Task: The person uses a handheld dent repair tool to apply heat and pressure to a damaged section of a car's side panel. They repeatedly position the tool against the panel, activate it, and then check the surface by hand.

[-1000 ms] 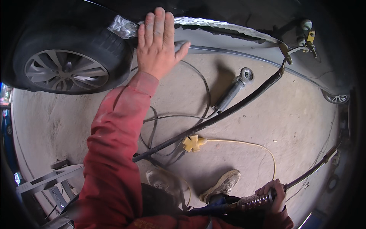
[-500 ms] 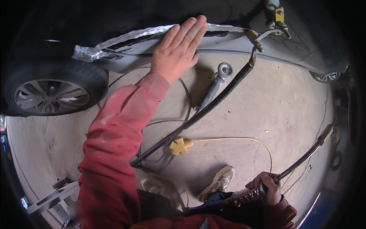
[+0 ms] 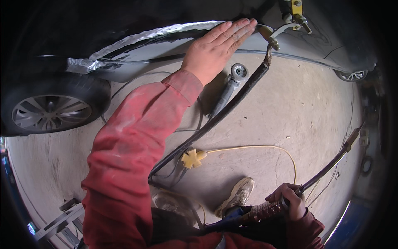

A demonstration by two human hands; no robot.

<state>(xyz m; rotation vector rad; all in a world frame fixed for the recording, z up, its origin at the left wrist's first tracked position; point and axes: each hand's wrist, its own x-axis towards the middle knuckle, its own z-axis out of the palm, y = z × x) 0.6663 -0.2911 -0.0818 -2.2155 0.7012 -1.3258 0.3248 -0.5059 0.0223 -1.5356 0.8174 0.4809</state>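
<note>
My left hand (image 3: 219,52) lies flat with fingers stretched on the side panel of a dark car (image 3: 161,53), over the right end of a bare, shiny metal strip (image 3: 141,37). It holds nothing. Just beyond its fingertips, a brass-coloured clamp (image 3: 269,37) joins a thick black cable (image 3: 232,104) to a fitting on the panel. Low on the right, my right hand (image 3: 292,201) is wrapped round a dent puller (image 3: 329,165), a long dark rod with a ridged, reddish grip. Its tip points up and right, away from the car.
An angle grinder (image 3: 229,89) lies on the concrete floor beside the black cable. Nearer me is a yellow power splitter (image 3: 192,158) with a yellow cord. The car's wheel (image 3: 52,112) stands at left, a grey metal frame (image 3: 58,220) at lower left. My shoes (image 3: 238,195) are below.
My left hand has slid right along the panel toward the clamp, uncovering more of the bare strip. The view has shifted slightly. My right hand keeps its hold on the dent puller.
</note>
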